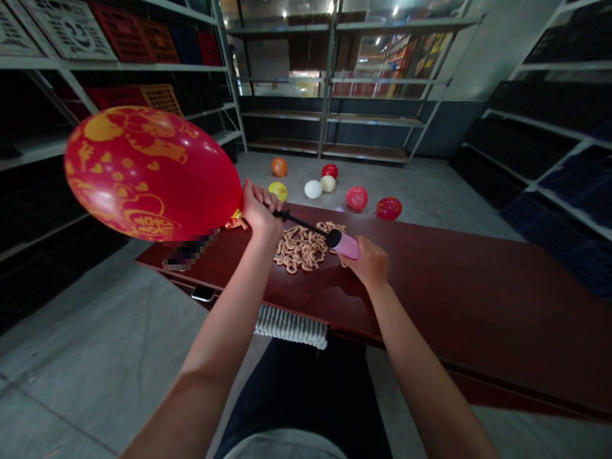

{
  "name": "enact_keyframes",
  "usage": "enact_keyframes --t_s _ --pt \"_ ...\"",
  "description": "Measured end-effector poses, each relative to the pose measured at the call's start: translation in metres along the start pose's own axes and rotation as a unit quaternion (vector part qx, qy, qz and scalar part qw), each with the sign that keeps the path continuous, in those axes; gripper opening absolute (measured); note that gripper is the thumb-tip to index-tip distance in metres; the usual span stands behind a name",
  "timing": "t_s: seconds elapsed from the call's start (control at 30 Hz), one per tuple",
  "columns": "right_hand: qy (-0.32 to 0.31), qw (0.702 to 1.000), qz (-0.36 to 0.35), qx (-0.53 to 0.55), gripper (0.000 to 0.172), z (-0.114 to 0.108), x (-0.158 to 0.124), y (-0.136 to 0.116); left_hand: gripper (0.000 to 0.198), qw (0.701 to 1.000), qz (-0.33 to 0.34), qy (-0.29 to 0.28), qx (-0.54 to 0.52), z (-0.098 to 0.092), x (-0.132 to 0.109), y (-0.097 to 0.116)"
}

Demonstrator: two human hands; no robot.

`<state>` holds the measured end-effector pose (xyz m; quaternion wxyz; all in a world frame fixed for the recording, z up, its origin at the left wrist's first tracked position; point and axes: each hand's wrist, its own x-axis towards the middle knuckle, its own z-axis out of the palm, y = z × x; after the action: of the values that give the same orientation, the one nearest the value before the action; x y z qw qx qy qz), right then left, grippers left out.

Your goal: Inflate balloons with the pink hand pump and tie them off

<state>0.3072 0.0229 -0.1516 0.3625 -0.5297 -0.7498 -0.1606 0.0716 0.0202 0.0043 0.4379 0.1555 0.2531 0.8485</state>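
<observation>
A large inflated red balloon [148, 172] with yellow prints hangs at the left, above the table's end. My left hand [258, 207] is closed round the balloon's neck and the black nozzle rod of a hand pump [299, 223]. My right hand [366, 261] grips the pump's pink barrel [348, 245]. Below the pump lies a heap of small pale clips [303, 248] on the dark red table [454, 287].
Several inflated balloons [356, 197] in orange, yellow, white and red lie on the grey floor beyond the table. Metal shelving with crates lines the left, back and right walls. A phone [203, 293] sits under the table's edge. My dark-trousered legs are below.
</observation>
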Motion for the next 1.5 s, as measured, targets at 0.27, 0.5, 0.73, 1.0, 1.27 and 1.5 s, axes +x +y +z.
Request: enact_keyframes --t_s 0.27,0.5,0.73,1.0,1.27,1.5 --pt "0.005 0.999 0.052 0.0 0.04 0.004 0.004 0.007 0.055 0.999 -0.016 -0.04 0.01 0.028 -0.018 -0.066" --pt "0.025 0.997 0.069 -0.014 0.044 0.005 0.003 0.011 0.056 0.996 -0.023 -0.089 -0.015 0.018 -0.037 -0.131" --pt "-0.009 0.999 0.031 -0.023 0.039 0.004 0.007 0.006 0.055 0.997 -0.066 -0.043 -0.01 0.001 -0.028 -0.12" --pt "-0.004 0.999 -0.046 -0.029 0.038 0.001 0.002 -0.001 0.049 0.995 -0.095 0.028 -0.029 -0.017 -0.025 -0.071" --pt "-0.028 0.997 -0.07 -0.03 0.032 -0.004 0.0 -0.004 0.046 0.998 -0.058 0.026 -0.027 -0.039 -0.005 -0.005" --pt "-0.016 0.998 -0.059 -0.015 0.034 -0.003 0.0 -0.006 0.048 0.998 -0.042 -0.005 -0.042 -0.032 0.006 0.021"
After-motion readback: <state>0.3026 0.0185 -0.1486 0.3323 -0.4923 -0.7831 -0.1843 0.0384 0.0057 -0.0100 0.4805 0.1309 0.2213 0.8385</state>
